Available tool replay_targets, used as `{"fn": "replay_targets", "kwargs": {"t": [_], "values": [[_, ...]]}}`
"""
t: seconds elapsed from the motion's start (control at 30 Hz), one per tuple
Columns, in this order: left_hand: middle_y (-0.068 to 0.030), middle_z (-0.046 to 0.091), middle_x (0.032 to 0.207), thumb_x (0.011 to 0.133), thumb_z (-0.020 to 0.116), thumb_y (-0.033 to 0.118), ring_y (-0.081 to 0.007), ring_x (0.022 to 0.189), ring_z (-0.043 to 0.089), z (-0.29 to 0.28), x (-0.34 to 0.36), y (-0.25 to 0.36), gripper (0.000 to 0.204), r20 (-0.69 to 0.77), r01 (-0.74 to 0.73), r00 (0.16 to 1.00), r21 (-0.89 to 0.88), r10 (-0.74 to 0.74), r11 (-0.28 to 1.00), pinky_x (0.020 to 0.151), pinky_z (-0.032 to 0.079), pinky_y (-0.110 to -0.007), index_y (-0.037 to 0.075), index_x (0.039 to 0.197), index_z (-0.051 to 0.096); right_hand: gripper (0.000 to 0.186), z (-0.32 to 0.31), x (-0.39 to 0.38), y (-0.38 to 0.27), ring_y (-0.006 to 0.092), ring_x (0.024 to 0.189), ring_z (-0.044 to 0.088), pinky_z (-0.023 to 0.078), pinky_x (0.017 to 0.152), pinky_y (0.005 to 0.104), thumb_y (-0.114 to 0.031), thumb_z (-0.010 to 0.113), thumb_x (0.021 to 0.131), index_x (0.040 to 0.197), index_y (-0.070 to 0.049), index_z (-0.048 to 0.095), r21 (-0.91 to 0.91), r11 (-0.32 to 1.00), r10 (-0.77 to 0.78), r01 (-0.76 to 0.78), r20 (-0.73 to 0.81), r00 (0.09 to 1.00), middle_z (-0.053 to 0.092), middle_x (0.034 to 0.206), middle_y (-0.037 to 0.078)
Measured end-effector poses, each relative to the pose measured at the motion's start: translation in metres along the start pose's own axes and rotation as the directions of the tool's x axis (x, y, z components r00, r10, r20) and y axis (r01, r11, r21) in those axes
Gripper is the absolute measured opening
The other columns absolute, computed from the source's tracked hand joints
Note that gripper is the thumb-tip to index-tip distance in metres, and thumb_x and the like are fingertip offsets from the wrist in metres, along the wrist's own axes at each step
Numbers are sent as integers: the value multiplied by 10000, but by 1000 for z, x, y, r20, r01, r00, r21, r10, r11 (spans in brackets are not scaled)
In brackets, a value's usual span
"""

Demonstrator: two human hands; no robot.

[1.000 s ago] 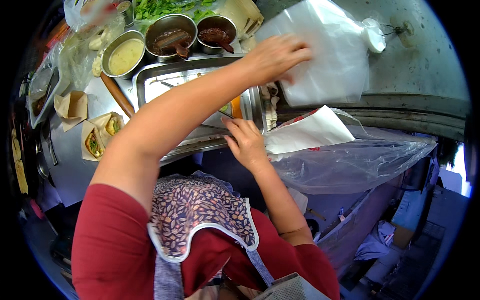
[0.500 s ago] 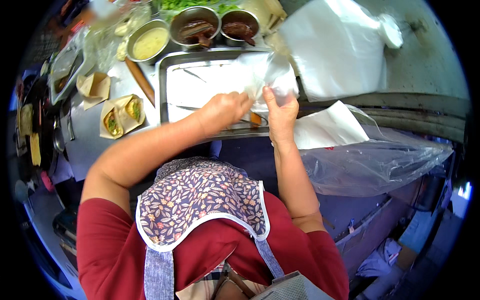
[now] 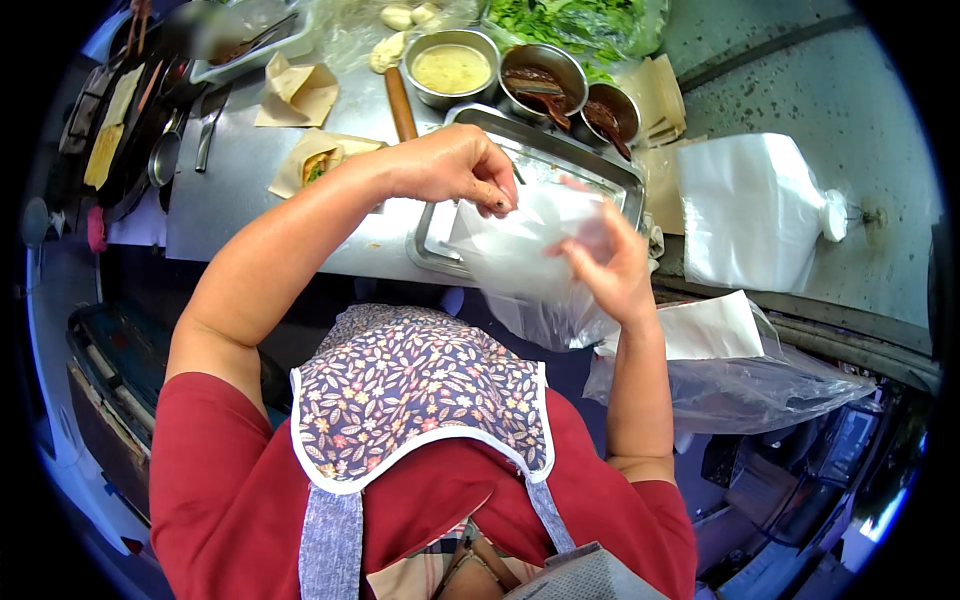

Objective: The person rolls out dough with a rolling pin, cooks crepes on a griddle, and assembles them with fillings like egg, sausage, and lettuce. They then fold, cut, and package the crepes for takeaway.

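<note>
A thin clear plastic bag hangs in front of me, spread over the near side of a steel tray. Its upper left edge is pinched between the thumb and fingers of my left hand. My right hand is at the bag's right side, thumb and fingers apart; its fingertips are blurred against the plastic. Beyond my left forearm, a filled flatbread with greens sits in a brown paper pocket, partly hidden by the arm. Another brown paper pocket stands behind it.
Bowls of yellow batter and dark sauce line the tray's far side, near a wooden rolling pin and leafy greens. A stack of white bags hangs at right, above a plastic-wrapped white sheet. A griddle is far left.
The crumpled bag has been drawn nearer and spread out. My left hand has moved up and now pinches its edge; my right thumb and fingers have parted. The view has turned left.
</note>
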State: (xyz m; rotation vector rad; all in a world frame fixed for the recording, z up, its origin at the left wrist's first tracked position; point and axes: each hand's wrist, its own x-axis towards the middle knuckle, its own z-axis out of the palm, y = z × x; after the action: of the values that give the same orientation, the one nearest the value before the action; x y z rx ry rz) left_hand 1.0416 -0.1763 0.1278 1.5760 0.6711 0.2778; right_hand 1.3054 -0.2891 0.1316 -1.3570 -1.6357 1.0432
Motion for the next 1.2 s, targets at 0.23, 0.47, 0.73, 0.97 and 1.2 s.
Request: {"fn": "replay_targets", "kwargs": {"t": [0.23,0.47,0.73,0.97,1.2], "values": [[7,717,831,817,842,68,-54,771,648,29,-51,-41,185,-639,-48,761,109,107,993,724,562,-240,37,946,712,252,88,26,-21,145,769,615,503,691,289,-156,811,860,943,-12,621,-108,994,13,-37,-220,975,671,891,58],[-9,702,916,900,742,45,-74,810,629,-2,-145,-112,141,-679,-192,663,-561,-315,805,733,511,-225,37,1034,701,64,193,54,-22,96,873,600,521,875,311,-112,611,1026,986,-81,573,774,586,189,-240,157,969,646,958,2],[79,464,737,1063,573,236,-3,507,303,-60,-332,-219,183,-780,-447,162,-604,-604,660,430,227,-191,128,919,610,212,268,122,6,198,742,604,526,753,335,-261,690,965,1055,-90,603,-39,977,214,-211,249,945,626,833,42],[-22,663,993,1048,558,187,-110,895,617,-114,-364,-263,228,-899,-122,169,-425,-403,897,790,479,-252,42,1182,672,201,340,211,55,310,900,641,517,833,415,-232,692,885,1006,-78,738,-550,828,16,113,224,974,692,943,149],[-90,708,1106,1041,508,188,-198,966,663,-158,-320,-305,269,-844,-12,-218,-499,-490,866,839,518,-340,37,1209,653,101,305,193,0,128,912,562,459,836,267,-57,560,992,1087,-61,598,-52,999,-12,15,53,999,613,964,35]]}}
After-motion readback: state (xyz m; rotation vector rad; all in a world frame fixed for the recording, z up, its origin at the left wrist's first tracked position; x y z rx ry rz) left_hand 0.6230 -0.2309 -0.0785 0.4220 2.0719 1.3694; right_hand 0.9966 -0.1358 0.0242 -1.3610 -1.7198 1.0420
